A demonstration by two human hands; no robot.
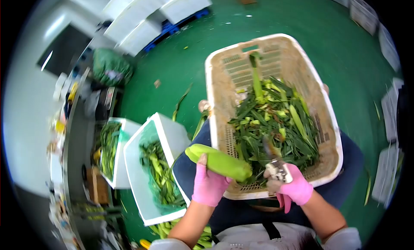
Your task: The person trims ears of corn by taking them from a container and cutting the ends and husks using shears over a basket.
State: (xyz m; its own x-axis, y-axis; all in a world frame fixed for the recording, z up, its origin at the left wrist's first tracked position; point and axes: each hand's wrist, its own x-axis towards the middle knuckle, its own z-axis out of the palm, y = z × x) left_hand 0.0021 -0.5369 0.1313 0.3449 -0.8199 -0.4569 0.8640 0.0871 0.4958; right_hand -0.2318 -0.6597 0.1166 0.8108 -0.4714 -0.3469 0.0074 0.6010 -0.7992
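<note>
In a pink glove, my left hand is wrapped round a green ear of corn in its husk, held over the near left rim of a basket. My right hand, also in a pink glove with bare fingertips, grips a knife by its pale handle; the blade points away over the basket and is blurred. The large, dirty white basket rests on my lap. Cut leaves and husk scraps lie inside it. Knife and corn are apart.
Left of my legs stand two white foam boxes with green produce inside. More green ears lie beside my left elbow. A cluttered shelf runs along the left. White bins on blue pallets stand ahead, and clear crates at the right.
</note>
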